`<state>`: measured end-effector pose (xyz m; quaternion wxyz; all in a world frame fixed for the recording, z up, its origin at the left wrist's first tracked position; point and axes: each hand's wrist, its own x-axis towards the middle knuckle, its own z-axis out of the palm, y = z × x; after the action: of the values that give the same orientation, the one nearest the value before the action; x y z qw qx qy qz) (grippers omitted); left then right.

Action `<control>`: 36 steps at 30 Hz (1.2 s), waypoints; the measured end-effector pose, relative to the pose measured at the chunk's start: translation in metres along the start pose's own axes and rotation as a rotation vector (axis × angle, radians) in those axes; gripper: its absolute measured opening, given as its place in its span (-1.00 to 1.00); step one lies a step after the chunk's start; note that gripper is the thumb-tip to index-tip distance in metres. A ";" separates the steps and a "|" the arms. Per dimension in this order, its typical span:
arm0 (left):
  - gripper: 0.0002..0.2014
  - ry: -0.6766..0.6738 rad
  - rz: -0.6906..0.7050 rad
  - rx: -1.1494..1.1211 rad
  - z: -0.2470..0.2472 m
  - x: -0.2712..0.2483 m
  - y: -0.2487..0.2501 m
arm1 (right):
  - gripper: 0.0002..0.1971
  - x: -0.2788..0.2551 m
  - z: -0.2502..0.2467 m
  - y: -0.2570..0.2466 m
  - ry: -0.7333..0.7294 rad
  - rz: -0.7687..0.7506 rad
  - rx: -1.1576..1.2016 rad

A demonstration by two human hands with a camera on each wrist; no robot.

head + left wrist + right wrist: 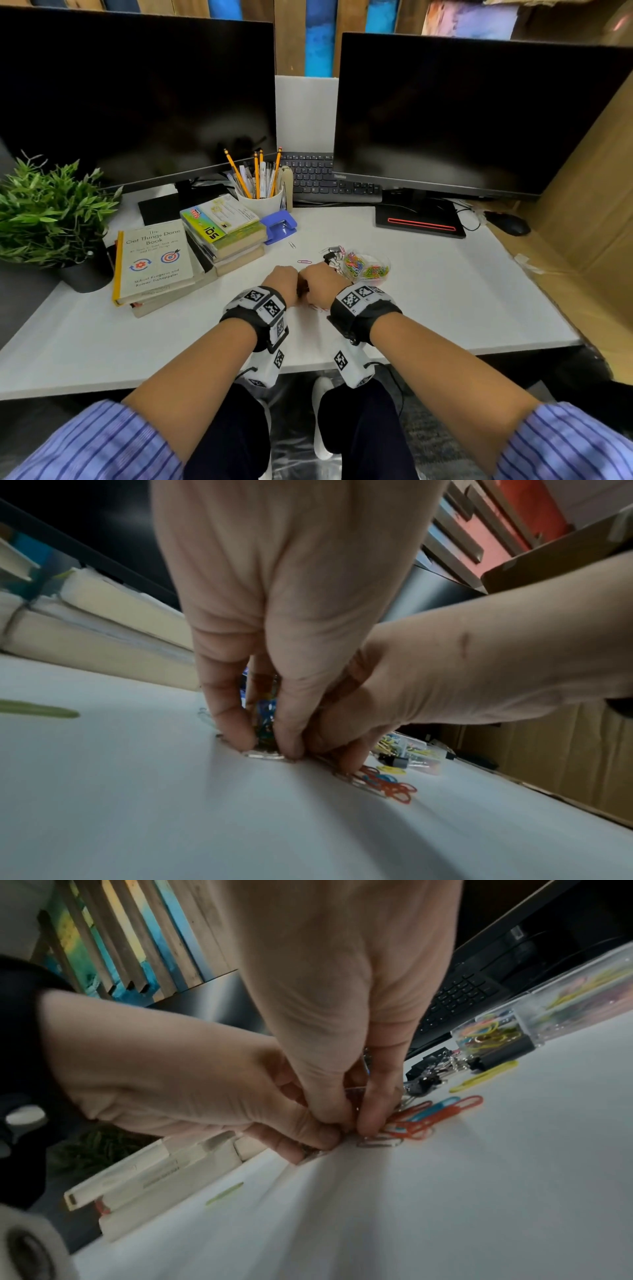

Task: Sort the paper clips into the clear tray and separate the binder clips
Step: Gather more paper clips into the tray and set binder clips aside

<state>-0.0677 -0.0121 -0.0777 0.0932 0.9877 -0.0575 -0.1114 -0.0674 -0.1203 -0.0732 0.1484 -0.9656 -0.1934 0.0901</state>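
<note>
Together, the left hand (281,281) and the right hand (322,279) are pressed side by side onto the white desk (445,301), fingertips down. In the left wrist view, the left hand's thumb and fingers are curled round a small clear container (265,754) with coloured clips seen through it, its rim resting on the desk. The right hand's fingers are pinched together at the desk surface among loose paper clips (431,1118), red, blue and silver; exactly what is pinched cannot be told. A yellow paper clip (486,1079) lies apart from them, nearer the clear tray (368,269), which stands just beyond the right hand and already holds many coloured clips. Black binder clips (334,253) are bunched touching the tray's left side. A pink paper clip (304,261) and a silver one (292,244) lie further out on the desk, towards a blue hole punch (279,226). Stacked books (154,260) are seen at the left.
</note>
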 end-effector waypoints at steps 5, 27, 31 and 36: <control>-0.74 0.011 -0.007 0.051 0.001 0.007 0.003 | -0.78 -0.001 -0.006 0.008 0.013 0.072 0.146; -0.69 -0.039 0.002 0.044 -0.004 0.031 0.014 | -0.89 -0.024 -0.070 0.117 0.096 0.418 0.369; -0.68 -0.045 -0.002 0.058 -0.004 0.032 0.016 | -0.78 -0.022 -0.072 0.119 0.146 0.427 0.373; -0.67 -0.052 -0.014 0.046 -0.006 0.032 0.017 | -0.74 -0.023 -0.069 0.116 0.063 0.358 0.253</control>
<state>-0.0367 -0.0323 -0.0750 0.0681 0.9868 -0.0558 -0.1361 -0.0318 -0.2488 -0.0433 0.2558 -0.9607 -0.0012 0.1082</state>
